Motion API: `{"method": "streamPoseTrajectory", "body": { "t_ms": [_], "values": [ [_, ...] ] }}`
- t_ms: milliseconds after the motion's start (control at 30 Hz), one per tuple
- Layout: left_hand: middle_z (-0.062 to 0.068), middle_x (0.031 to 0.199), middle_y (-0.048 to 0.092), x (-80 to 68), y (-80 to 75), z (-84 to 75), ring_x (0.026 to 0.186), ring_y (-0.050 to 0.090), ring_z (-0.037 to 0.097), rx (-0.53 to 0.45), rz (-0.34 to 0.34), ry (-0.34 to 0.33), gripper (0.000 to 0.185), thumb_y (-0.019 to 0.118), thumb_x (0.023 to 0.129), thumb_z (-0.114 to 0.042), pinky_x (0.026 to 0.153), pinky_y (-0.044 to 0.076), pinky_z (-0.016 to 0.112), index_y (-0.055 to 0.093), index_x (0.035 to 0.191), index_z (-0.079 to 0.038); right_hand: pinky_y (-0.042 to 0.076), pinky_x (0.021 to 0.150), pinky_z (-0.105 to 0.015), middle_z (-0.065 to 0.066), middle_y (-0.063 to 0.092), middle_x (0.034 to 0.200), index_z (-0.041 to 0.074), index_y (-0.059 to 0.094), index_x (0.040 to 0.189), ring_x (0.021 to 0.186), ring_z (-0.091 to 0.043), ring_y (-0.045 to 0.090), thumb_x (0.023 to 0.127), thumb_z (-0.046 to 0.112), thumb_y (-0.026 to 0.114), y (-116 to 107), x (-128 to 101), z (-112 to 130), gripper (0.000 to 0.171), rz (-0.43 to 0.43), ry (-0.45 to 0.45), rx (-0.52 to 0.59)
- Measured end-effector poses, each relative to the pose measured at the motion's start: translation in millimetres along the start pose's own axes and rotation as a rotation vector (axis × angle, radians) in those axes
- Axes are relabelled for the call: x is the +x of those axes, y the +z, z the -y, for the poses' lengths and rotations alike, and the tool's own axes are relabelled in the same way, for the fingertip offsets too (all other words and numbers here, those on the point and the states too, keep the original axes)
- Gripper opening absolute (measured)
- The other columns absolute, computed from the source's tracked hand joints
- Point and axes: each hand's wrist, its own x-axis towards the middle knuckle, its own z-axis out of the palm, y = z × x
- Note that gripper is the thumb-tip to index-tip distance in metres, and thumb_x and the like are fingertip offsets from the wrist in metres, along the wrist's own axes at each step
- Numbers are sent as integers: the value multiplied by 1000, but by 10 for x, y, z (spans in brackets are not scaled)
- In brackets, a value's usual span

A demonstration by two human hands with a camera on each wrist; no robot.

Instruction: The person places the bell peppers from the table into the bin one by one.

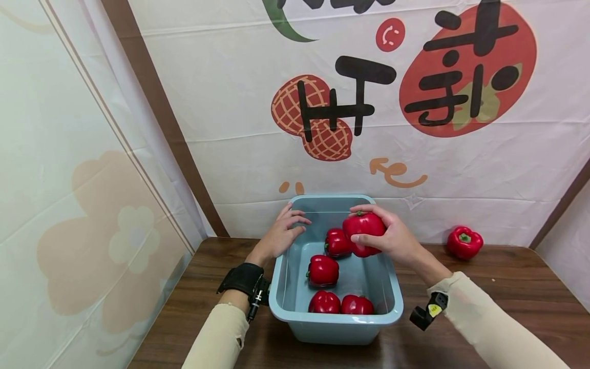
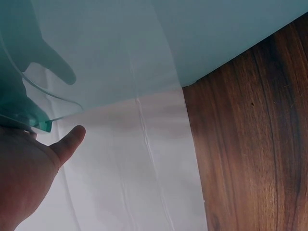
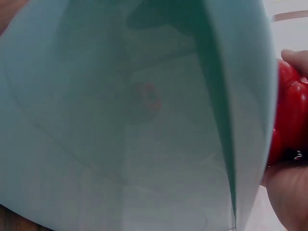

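Observation:
A light blue plastic basin [image 1: 338, 320] stands on the wooden table with several red bell peppers in it, among them one in the middle [image 1: 323, 270] and one at the front left [image 1: 324, 302]. My right hand [image 1: 392, 233] grips a red bell pepper [image 1: 364, 225] over the basin's far right part, thumb on the near side and fingers across the top. In the right wrist view that pepper [image 3: 291, 110] shows past the basin's edge. My left hand [image 1: 279, 238] is at the far left rim, fingers spread and reaching over it, holding nothing.
Another red bell pepper [image 1: 464, 242] sits on the wooden table [image 1: 498, 292] at the back right. A printed white cloth [image 1: 239, 128] hangs right behind the table, and a second cloth [image 1: 83, 179] hangs along the left side.

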Motion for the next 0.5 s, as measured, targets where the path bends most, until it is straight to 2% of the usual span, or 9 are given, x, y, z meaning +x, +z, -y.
{"method": "streamPoseTrajectory", "body": {
  "t_ms": [300,500],
  "values": [
    [9,144,50,-6,-1,-1,152,7,26,10,0,-7,27,51,100,-15,118,16,60,72,117,-11,59,78,-39,-14,51,135,14,51,139,121,-39,49,79,15,82,58,0,-73,68,36,-8,20],
    [11,144,49,-4,-1,-6,153,6,25,2,-1,-7,27,52,100,-15,118,16,60,72,117,-11,59,78,-41,-12,52,135,18,52,138,122,-39,49,80,17,81,78,-4,-83,65,48,0,26]
  ]
}}
